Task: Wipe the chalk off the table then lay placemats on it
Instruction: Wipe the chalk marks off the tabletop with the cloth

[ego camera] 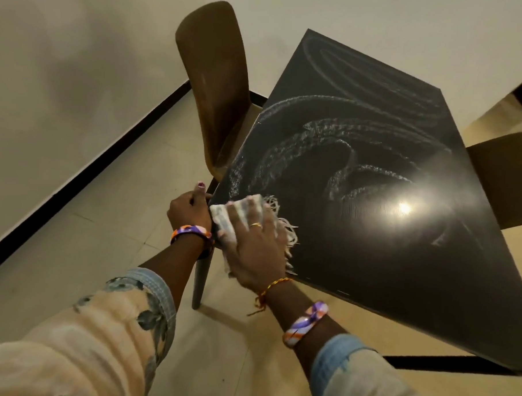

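Observation:
A black table [385, 263] carries curved white chalk smears [331, 135] across its far half and left side. My right hand [251, 245] lies flat with spread fingers on a pale fringed cloth [223, 218] and presses it onto the table's near left corner. My left hand [189, 211] grips the table's left edge at that corner, thumb up and fingers curled under. No placemats are in view.
A brown chair [217, 85] stands against the table's left side and another brown chair [506, 178] at the right. A bright lamp glare [403, 207] sits on the tabletop. Cream wall and tiled floor with a black skirting [84, 175] lie to the left.

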